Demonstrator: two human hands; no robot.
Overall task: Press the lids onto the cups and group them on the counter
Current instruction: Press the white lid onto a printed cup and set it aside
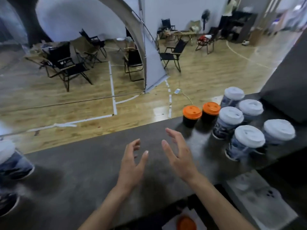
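Both my hands hover empty over the middle of the dark counter [93,176], palms facing each other. My left hand [132,163] and my right hand [179,155] have relaxed, spread fingers. At the right stands a group of lidded cups: two black cups with orange lids [192,112] [211,108] and several blue patterned cups with white lids, the nearest [249,136] just right of my right hand. At the far left edge another white-lidded patterned cup [11,160] stands apart, with a second cup [6,201] partly cut off below it.
An orange lid [186,223] lies below the counter's near edge at the bottom. A grey box-like surface [259,196] sits low at the right. A dark panel [289,83] rises behind the cup group. Beyond the counter are folding chairs on a wooden floor.
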